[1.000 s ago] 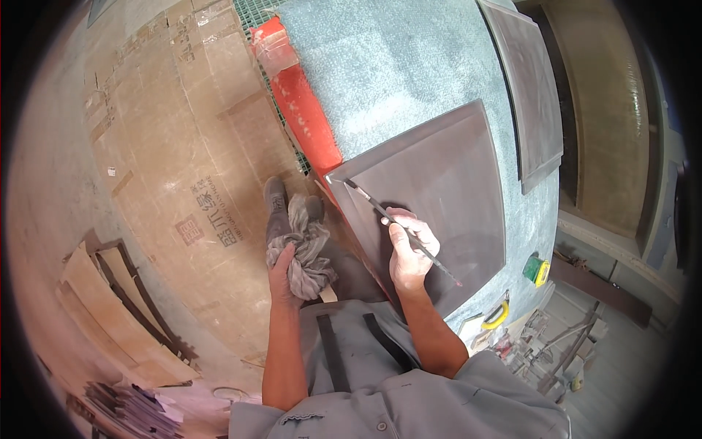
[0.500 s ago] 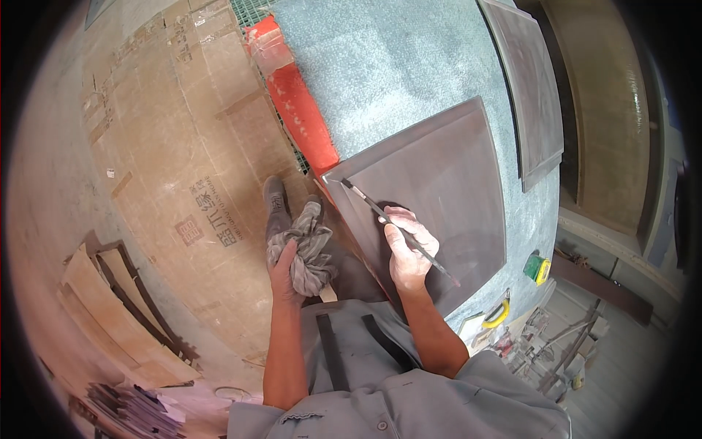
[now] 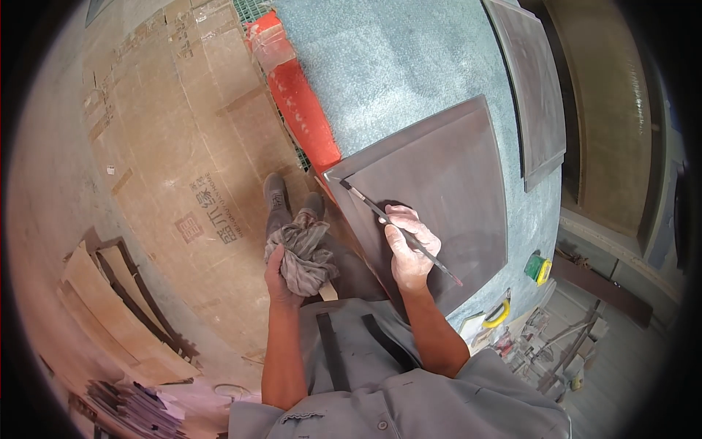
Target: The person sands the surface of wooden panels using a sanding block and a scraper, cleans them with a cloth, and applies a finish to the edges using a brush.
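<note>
My right hand (image 3: 412,245) grips a thin dark paintbrush (image 3: 371,204) by its handle. The brush's dark tip rests at or just above the near-left corner of a flat grey-brown panel (image 3: 446,172), which has a raised border. Whether the bristles touch the panel I cannot tell. My left hand (image 3: 279,278) is closed around a crumpled grey striped rag (image 3: 303,256), left of the panel and over my legs. Its fingers are mostly hidden by the cloth.
The panel lies on a bench covered in speckled blue-grey carpet (image 3: 380,80), edged with a red padded strip (image 3: 300,110). A second panel (image 3: 530,88) lies farther right. Near a green-and-yellow object (image 3: 537,268) is a yellow-handled tool (image 3: 498,314). Flattened cardboard (image 3: 168,139) covers the floor at left.
My left hand has shifted the rag slightly, and its folds lie differently. The brush and my right hand stay almost where they were.
</note>
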{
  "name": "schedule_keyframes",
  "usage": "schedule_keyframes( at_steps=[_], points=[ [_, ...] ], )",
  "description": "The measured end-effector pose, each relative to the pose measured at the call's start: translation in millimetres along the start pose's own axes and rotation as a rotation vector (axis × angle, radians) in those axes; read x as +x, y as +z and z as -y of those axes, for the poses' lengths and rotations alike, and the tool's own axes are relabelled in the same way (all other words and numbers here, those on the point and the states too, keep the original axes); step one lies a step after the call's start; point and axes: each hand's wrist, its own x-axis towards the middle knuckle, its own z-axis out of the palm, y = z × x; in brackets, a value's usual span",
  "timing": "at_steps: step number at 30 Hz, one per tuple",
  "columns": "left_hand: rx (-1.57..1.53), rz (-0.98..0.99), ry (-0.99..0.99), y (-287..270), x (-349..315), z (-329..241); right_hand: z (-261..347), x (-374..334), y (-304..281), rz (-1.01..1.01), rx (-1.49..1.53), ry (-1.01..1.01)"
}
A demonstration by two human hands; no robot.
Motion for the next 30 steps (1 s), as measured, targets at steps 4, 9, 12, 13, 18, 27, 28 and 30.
schedule_keyframes(
  at_steps=[4, 9, 12, 13, 18, 27, 28, 30],
  points=[
    [0.060, 0.004, -0.011, -1, -2, -1, -2, 0, -2, -0.019, 0.037, -0.010],
    [0.115, -0.117, 0.015, -10, 3, 5, 2, 6, -13, -0.064, 0.316, 0.211],
    [0.141, -0.084, 0.013, -3, -1, 5, 17, 45, -29, 0.075, 0.270, 0.302],
    [0.127, -0.078, 0.004, 4, -3, 4, 13, 59, -35, 0.155, 0.353, 0.269],
    [0.113, -0.111, 0.021, -7, -1, 8, 20, 112, -35, 0.230, 0.383, 0.518],
    [0.153, -0.102, 0.074, -7, -1, 7, 18, 134, -36, 0.361, 0.159, 0.561],
    [0.161, -0.113, 0.078, -5, -2, 7, 19, 134, -34, 0.353, 0.142, 0.566],
    [0.171, -0.122, 0.080, -7, -1, 9, 20, 133, -33, 0.361, 0.108, 0.557]
  ],
)
